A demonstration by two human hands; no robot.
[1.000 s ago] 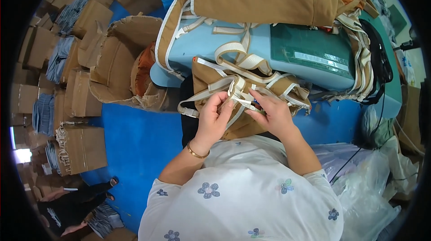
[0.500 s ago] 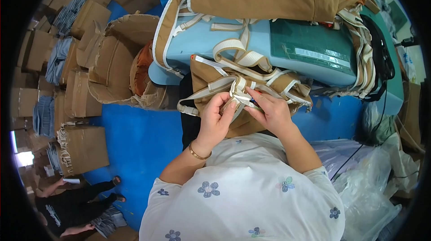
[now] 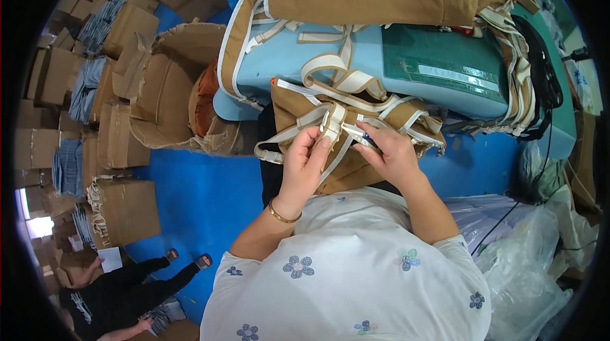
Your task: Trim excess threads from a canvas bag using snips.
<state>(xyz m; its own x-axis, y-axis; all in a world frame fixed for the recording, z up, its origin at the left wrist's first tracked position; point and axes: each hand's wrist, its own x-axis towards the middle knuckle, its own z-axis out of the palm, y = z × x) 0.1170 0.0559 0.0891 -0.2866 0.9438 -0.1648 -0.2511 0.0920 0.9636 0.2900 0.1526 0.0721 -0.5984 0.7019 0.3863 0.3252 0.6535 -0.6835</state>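
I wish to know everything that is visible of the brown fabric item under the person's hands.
The brown fabric item looks like woven cloth, loosely folded, with white-and-tan straps looping across it and a small orange spot at its upper-left corner. It lies between the white shirt and the light-blue surface. The left hand pinches one strap; the right hand, gripping a small pale object, is close beside. Its full shape is hidden.

no text can be read, the white, seemingly script-like lettering (image 3: 81, 308) on the black t-shirt (image 3: 107, 306) of a person (image 3: 130, 285) at lower left being too small to decipher.
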